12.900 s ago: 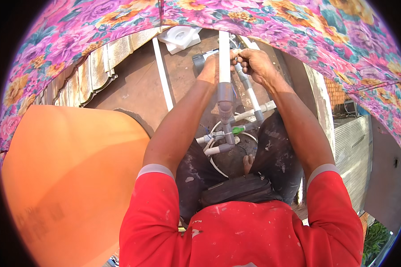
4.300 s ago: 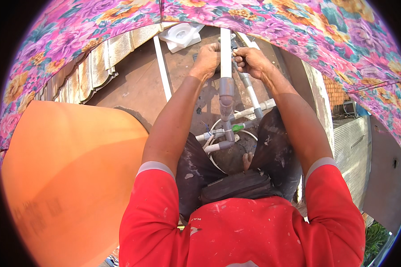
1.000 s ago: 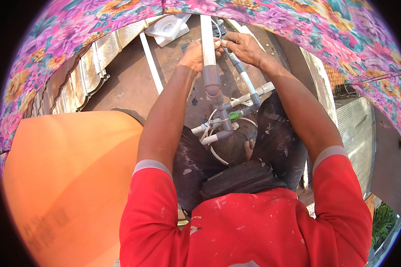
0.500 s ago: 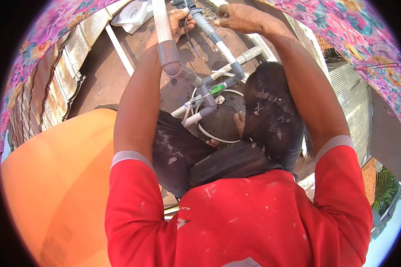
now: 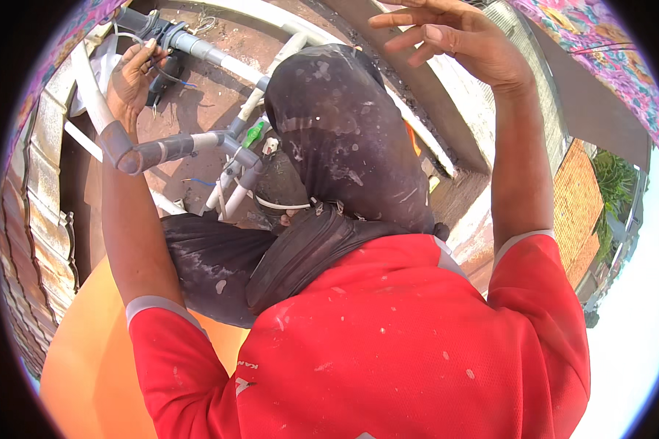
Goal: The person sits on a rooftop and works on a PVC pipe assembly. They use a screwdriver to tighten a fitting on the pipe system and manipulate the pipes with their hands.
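My left hand [image 5: 130, 79] is closed with thumb and finger pinched on a thin cable [image 5: 170, 77] that has a blue end. It is beside a large grey pipe fitting [image 5: 170, 34] at the upper left, with a black object [image 5: 159, 86] just behind the fingers. My right hand [image 5: 476, 45] is raised at the upper right, its fingers spread and nothing in it. Between my arms runs a frame of white and grey plastic pipes, with a grey elbow [image 5: 120, 148] near my left forearm and a green valve handle [image 5: 254, 134] close to my knee.
An orange rounded tank [image 5: 88, 366] bulges at the lower left. Rusty corrugated sheets [image 5: 47, 249] line the left side. A flowered cloth [image 5: 600, 33] hangs at the upper right. Tiled roofs [image 5: 580, 197] and greenery show beyond, with a white pipe [image 5: 425, 143] past my knee.
The view has swung to the right, so the pipes sit further left. My right hand has moved away from the pipe fitting and opened out. My left hand still pinches the cable.
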`<state>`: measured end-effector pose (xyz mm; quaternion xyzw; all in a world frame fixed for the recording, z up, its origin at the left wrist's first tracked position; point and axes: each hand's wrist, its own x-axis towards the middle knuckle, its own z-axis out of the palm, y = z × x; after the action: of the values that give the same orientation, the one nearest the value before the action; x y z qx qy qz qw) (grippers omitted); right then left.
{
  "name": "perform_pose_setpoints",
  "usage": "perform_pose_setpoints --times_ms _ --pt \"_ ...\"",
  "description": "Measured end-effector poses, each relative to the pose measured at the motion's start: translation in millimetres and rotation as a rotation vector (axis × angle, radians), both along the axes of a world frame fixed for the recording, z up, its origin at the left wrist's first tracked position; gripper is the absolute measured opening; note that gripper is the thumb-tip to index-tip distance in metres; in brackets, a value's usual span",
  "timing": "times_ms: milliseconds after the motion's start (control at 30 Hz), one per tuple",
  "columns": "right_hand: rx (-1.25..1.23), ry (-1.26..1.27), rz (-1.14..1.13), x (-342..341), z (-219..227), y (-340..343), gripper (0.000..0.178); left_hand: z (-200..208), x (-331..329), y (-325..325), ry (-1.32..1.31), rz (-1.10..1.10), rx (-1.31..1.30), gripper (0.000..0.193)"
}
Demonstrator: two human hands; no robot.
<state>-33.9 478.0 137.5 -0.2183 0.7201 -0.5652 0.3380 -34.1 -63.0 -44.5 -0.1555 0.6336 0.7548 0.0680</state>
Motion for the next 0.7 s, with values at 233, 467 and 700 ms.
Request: perform_pose_setpoints --times_ms 233,467,700 --pt "1.104 -0.428 -0.202 172 -210 144 0.053 -20 -12 -23 0.026 -0.014 0.110 0.014" --pt "1.081 -0.442 -0.346 350 -303 140 0.040 -15 -7 -25 0.030 -0.027 -0.116 0.027" --pt "0.946 -0.464 -0.238 388 -349 102 0.055 2 -14 -11 -0.020 -0.088 -0.181 0.022"
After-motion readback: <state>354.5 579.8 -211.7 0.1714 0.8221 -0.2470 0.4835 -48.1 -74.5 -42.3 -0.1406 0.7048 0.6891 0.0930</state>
